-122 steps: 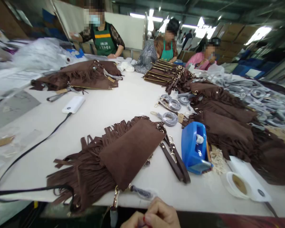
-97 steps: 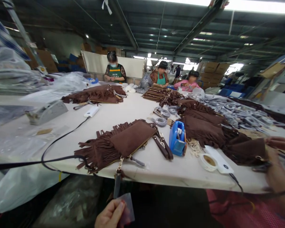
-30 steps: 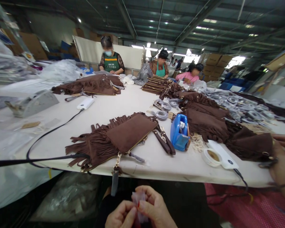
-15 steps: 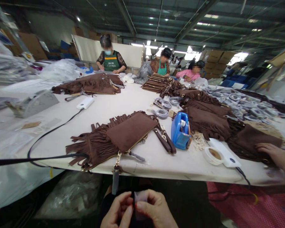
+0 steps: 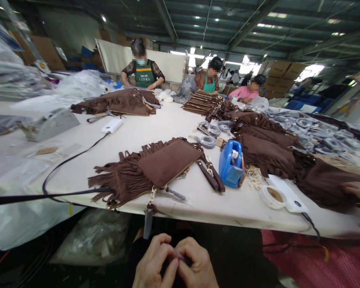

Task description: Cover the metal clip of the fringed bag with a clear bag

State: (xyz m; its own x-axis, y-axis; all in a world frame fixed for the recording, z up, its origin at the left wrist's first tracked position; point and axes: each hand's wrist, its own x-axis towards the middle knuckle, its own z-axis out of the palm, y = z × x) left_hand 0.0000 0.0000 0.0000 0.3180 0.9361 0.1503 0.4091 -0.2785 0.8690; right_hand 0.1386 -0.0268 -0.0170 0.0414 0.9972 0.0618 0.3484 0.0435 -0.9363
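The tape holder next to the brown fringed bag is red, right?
Not quite. The tape holder is blue, not red, as the head view shows. It does sit beside the brown fringed bag on the white table.

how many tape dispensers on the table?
2. A blue tape dispenser stands right of the near fringed bag; a grey tape dispenser sits at the table's far left. More may be hidden under the bag piles.
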